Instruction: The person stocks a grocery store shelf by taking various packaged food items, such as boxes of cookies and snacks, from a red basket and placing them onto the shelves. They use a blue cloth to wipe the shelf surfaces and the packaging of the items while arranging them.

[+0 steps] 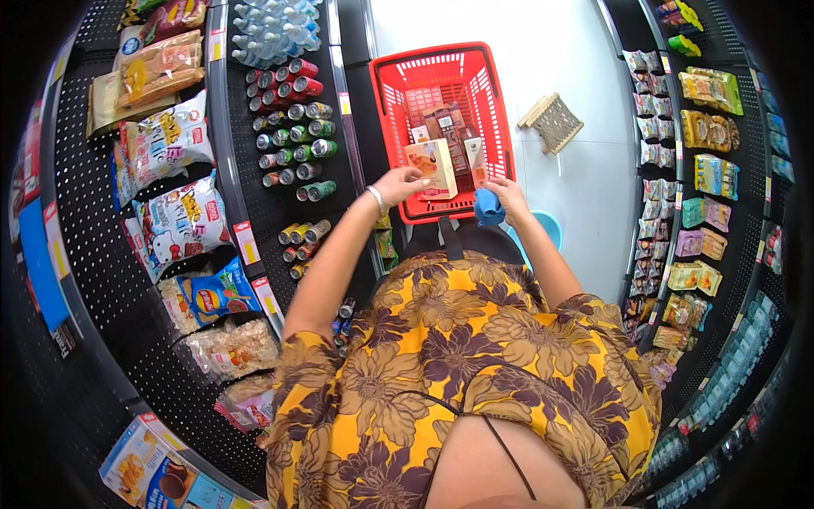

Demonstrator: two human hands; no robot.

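My left hand, with a pale bracelet at the wrist, grips the left edge of a cream food carton with a food picture on its front. The carton is over the near part of a red plastic shopping basket. A crumpled blue cloth is in my right hand. Its fingertips meet the lower end of a narrow white-and-orange carton; whether they grip it is unclear. Deeper in the basket lie a dark red-brown box and a small white-and-pink carton.
To the left, shelves hold drink cans, shrink-wrapped water bottles and snack bags. A small wooden folding stool and a light-blue basin stand on the pale floor. More shelves with packaged snacks run along the right.
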